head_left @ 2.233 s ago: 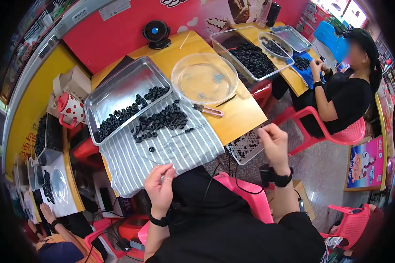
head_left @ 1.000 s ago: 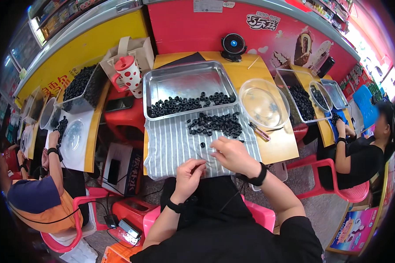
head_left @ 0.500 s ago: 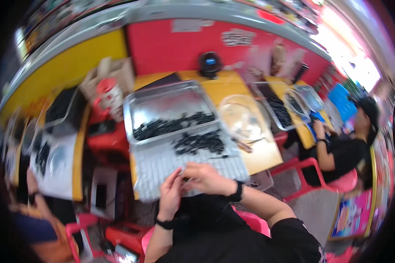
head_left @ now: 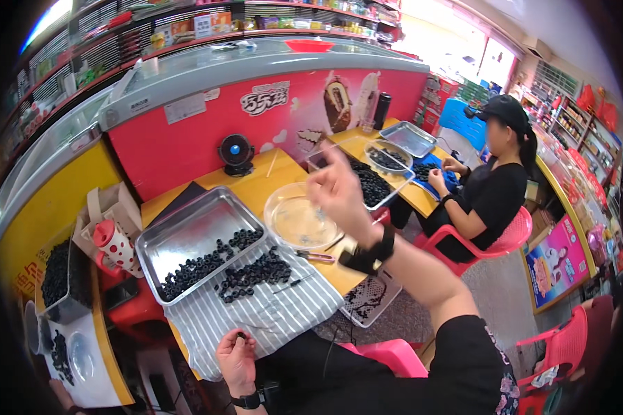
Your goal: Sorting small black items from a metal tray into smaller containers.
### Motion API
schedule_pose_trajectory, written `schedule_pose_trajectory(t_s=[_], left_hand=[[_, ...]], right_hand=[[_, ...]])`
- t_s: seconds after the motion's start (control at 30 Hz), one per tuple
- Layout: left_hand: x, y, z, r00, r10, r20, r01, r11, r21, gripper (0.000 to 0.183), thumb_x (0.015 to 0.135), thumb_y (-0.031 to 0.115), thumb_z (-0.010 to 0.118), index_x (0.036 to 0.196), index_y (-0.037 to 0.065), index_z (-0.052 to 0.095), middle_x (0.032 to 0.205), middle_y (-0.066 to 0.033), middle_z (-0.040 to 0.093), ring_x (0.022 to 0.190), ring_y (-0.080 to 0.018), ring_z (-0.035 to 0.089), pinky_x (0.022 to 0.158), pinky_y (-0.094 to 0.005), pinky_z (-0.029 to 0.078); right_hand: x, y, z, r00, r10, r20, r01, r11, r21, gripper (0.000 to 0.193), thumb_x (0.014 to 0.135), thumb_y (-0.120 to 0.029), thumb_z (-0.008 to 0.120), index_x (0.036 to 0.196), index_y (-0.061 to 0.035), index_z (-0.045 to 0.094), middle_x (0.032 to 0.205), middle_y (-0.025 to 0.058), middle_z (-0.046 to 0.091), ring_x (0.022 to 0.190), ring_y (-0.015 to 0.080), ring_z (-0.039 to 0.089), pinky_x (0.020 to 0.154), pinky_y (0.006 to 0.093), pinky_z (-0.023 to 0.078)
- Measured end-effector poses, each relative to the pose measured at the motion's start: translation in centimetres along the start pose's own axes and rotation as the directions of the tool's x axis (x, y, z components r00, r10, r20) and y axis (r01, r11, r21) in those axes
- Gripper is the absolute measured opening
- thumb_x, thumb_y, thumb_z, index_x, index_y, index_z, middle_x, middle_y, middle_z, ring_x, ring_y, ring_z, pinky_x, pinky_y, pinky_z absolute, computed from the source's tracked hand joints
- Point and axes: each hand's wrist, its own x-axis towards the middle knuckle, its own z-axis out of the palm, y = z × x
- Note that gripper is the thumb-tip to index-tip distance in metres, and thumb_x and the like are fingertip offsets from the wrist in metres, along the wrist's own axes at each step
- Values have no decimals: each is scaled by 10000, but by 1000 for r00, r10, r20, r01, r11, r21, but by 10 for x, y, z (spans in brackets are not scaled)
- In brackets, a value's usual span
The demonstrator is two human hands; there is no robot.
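Note:
My left hand [head_left: 237, 363] is low over the near edge of a striped grey cloth [head_left: 277, 318], its fingertips pinching a small black ring [head_left: 241, 335]. Raised above the right side of the table, my right hand [head_left: 340, 197] has its index finger stretched out and shows nothing held. A round clear plastic tub [head_left: 284, 225] stands just behind it, partly covered. Many similar black rings [head_left: 259, 271] lie heaped on the cloth. More are gathered along the near side of a shallow metal tray [head_left: 187, 228]. Slim hand tools [head_left: 316, 256] rest right of the heap.
A small black fan [head_left: 235, 153] stands at the table's back by the red freezer panel [head_left: 173, 149]. To the left are a red-and-white spotted tumbler [head_left: 114, 245] and a bin of black pieces [head_left: 66, 280]. A co-worker [head_left: 495, 180] sits at the right-hand table.
My hands were together over the cloth; they have separated. The right one has risen forward and right, while the left keeps a ring. The view has swung toward the right.

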Motion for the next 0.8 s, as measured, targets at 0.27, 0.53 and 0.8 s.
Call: schedule_pose_trajectory(t_s=[0.27,0.53,0.8], left_hand=[[9,-5,8,998,-3,67,-5,994,112,195,897,-13,608,1087,-44,637,947,-108,670,821,-194,649,751,-289,531],[4,-2,-7,1000,10,-4,-9,986,166,205,898,-43,586,1096,-45,637,970,-104,669,838,-200,653,786,-327,539],[2,-2,1,999,-4,36,0,995,98,222,908,-30,594,1129,-34,614,985,-104,675,872,-193,680,794,-302,546]], right_hand=[[181,35,-251,866,-414,-282,-48,492,-869,789,710,7,650,1434,-8,335,811,135,649,616,178,636,555,309,528],[232,0,-295,828,277,-488,-447,851,-277,380,819,-62,610,1175,8,497,659,97,593,476,166,555,359,276,378],[157,-45,-157,980,-36,-196,-45,918,-395,330,834,-57,633,1162,-76,610,742,3,612,590,49,534,468,184,402]])
